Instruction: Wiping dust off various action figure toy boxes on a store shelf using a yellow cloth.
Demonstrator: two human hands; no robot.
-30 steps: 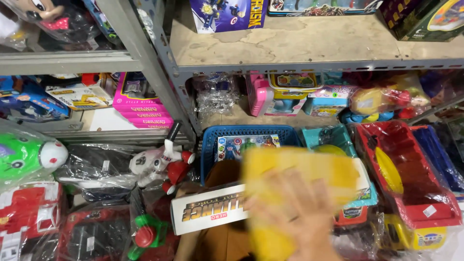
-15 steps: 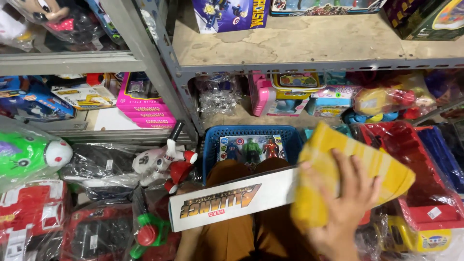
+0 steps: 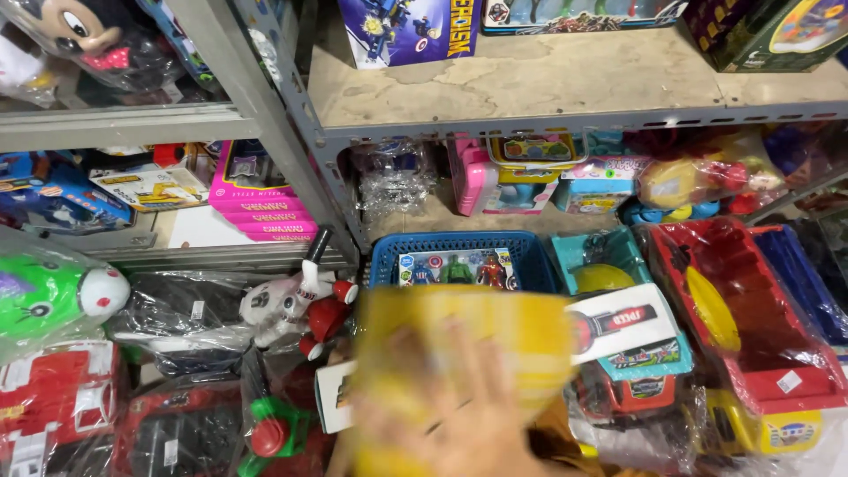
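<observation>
We see grey metal shelving crowded with boxed toys, above a blue basket and red toy truck; low at centre, a blurred hand, fingers spread, lies flat against a yellow box; which hand, we cannot tell.

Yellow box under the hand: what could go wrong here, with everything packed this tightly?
1. The hand lies flat on the blurred yellow box, with no closed grip visible; it could slide off onto the white box beside it.
2. The blue basket of figures sits right behind; a push could shove or tip it.
3. The white plush toy and bagged toys crowd the left side and could be knocked loose.
</observation>
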